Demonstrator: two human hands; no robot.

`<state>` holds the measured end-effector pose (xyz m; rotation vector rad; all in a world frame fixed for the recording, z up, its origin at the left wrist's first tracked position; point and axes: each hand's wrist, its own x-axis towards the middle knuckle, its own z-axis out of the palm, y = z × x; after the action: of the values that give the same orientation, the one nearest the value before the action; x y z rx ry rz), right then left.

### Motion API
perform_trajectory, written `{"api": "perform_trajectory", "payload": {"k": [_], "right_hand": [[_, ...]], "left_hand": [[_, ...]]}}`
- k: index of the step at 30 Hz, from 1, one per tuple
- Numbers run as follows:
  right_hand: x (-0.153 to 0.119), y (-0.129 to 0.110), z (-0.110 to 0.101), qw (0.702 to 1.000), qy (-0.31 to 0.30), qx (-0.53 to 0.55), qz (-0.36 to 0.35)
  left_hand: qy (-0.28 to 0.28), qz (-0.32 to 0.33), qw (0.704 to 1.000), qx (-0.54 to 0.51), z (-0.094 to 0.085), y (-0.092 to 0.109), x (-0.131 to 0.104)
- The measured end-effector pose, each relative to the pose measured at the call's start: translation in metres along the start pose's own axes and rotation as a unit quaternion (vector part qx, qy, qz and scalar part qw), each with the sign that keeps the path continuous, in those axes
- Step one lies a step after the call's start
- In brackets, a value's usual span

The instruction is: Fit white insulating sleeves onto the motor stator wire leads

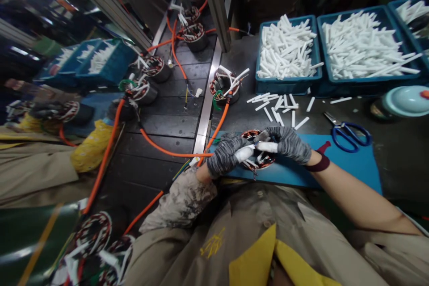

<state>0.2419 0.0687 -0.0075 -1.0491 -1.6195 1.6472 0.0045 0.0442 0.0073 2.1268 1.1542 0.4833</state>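
My left hand (228, 154), in a grey striped knit glove, is closed over the near-left rim of a motor stator (266, 161) with copper windings. My right hand (290, 143), gloved alike, is closed at the stator's right side. Thumbs wrapped in white point toward each other above the opening. Between the fingertips there is something small that I cannot make out. Short white sleeves poke up inside the stator, which rests on a blue mat (355, 167). Scissors with blue handles (346, 136) lie at the mat's right end.
Blue bins (288, 86) full of white tubes stand at the back right, with loose tubes (279, 105) before them. A lidded jar (407, 100) is far right. More stators (224, 85), orange cables (174, 155) and a metal post (216, 6) lie left, where another person (36, 165) works.
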Motion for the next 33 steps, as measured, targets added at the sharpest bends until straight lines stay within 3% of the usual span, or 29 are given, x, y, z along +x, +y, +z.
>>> {"api": "perform_trajectory", "payload": {"k": [5, 9, 11, 15, 18, 21, 23, 24, 26, 29, 33], "right_hand": [[0.0, -0.001, 0.0, 0.992, 0.025, -0.115, -0.055], [-0.005, 0.001, -0.014, 0.981, 0.056, -0.137, -0.128], [-0.008, 0.005, -0.024, 0.988, 0.056, -0.097, -0.107], [-0.015, 0.016, -0.038, 0.996, 0.06, -0.051, -0.03], [-0.026, 0.017, -0.043, 0.995, 0.081, -0.06, -0.01], [-0.042, 0.017, -0.042, 0.994, 0.061, -0.089, 0.023], [-0.048, 0.021, -0.033, 0.993, 0.029, -0.109, 0.033], [-0.049, 0.024, -0.027, 0.993, 0.02, -0.113, 0.028], [-0.047, 0.029, -0.016, 0.992, 0.03, -0.124, 0.002], [-0.039, 0.033, -0.015, 0.972, 0.085, -0.215, -0.045], [-0.032, 0.038, -0.06, 0.875, 0.178, -0.449, -0.042]], "left_hand": [[-0.064, -0.045, 0.995, -0.055, -0.006, 0.003, 0.007], [-0.072, -0.056, 0.985, 0.148, -0.009, 0.017, 0.018], [-0.097, -0.044, 0.975, 0.195, -0.007, 0.026, 0.029], [-0.164, -0.023, 0.97, 0.181, 0.004, 0.042, 0.054], [-0.099, -0.032, 0.965, 0.24, 0.006, 0.041, 0.05], [-0.004, 0.042, 0.97, 0.238, -0.003, 0.016, 0.018], [-0.024, 0.125, 0.972, 0.198, -0.007, -0.008, -0.008], [-0.029, 0.133, 0.971, 0.195, -0.006, -0.018, -0.019], [-0.015, 0.095, 0.967, 0.234, 0.001, -0.03, -0.032], [0.023, -0.005, 0.945, 0.327, 0.022, -0.023, -0.035], [0.06, -0.082, 0.926, 0.363, 0.043, 0.013, -0.022]]}}
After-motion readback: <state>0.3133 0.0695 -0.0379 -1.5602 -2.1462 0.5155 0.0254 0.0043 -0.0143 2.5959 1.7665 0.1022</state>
